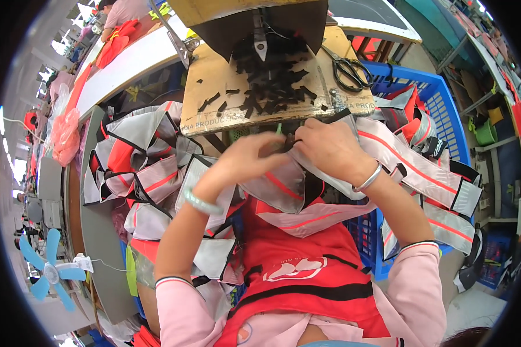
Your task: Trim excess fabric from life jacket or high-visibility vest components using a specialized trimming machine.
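At frame centre, the left hand (246, 159) and right hand (330, 147) both pinch a grey reflective fabric strip with red stripe (283, 185) below the scrap-strewn wooden bench (214, 87), many similar pieces piled at left, seemingly unfinished.

Grey red-striped fabric strips (283, 185), blue crate (440, 110), black scissors (350, 70), red apron (301, 277)

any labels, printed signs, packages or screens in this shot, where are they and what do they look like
Printed cardboard sheet: tan, lying flat on the work surface above the hands, dark lettering along its near edge, strewn with black fabric scraps.
White logo print: on the red apron at the person's lap, rounded shapes.
Small black tag: on a grey-and-red fabric piece by the blue crate, white marks.
No screens show.
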Tool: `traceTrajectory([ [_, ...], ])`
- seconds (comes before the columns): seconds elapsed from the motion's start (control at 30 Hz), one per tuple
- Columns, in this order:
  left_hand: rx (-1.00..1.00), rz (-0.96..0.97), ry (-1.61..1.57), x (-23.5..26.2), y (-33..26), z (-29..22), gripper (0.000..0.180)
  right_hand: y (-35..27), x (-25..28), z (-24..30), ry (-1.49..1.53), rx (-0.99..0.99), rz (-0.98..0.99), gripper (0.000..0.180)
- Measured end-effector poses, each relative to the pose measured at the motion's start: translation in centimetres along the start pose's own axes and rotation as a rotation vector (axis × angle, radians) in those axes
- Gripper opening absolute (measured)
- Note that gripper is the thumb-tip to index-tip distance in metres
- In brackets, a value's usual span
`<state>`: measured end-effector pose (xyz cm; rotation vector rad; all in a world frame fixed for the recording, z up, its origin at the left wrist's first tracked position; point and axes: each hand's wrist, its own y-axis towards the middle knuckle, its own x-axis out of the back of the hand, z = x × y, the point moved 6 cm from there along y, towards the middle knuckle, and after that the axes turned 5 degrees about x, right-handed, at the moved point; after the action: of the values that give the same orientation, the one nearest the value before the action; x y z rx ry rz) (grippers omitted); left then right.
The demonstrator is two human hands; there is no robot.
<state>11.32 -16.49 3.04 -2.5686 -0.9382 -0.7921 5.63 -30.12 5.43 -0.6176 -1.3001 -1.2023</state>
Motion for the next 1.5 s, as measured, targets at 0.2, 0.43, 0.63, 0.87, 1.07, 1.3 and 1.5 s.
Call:
traceTrajectory([
  [0.2,0.127,-0.104,-0.016,0.9,-2.0,0.7,0.026,-0.8,1.7,-0.4,0.139,-0.024,-0.120,0.015],
  [0.43,0.010,0.054,0.021,6.4,0.2,-4.7,0.022,0.9,5.6,-1.3,0.300,-0.118,-0.254,0.014],
  [0.63,0.033,0.177,0.083,9.1,3.7,-3.1,0.030,3.4,5.2,-2.6,0.303,-0.176,-0.234,0.020],
  [0.87,0.163,0.180,-0.020,10.6,7.2,0.3,0.027,6.8,4.0,-5.4,0.267,-0.229,-0.207,0.024],
  [1.07,0.140,0.177,-0.023,11.7,9.3,2.3,0.028,8.4,3.6,-6.2,0.258,-0.255,-0.228,0.026],
  [1.3,0.119,0.132,-0.034,12.3,9.8,2.3,0.034,9.0,3.6,-6.7,0.282,-0.285,-0.242,0.026],
  [1.5,0.114,0.110,-0.016,12.4,9.8,2.3,0.025,9.4,3.5,-7.0,0.317,-0.288,-0.246,0.027],
])
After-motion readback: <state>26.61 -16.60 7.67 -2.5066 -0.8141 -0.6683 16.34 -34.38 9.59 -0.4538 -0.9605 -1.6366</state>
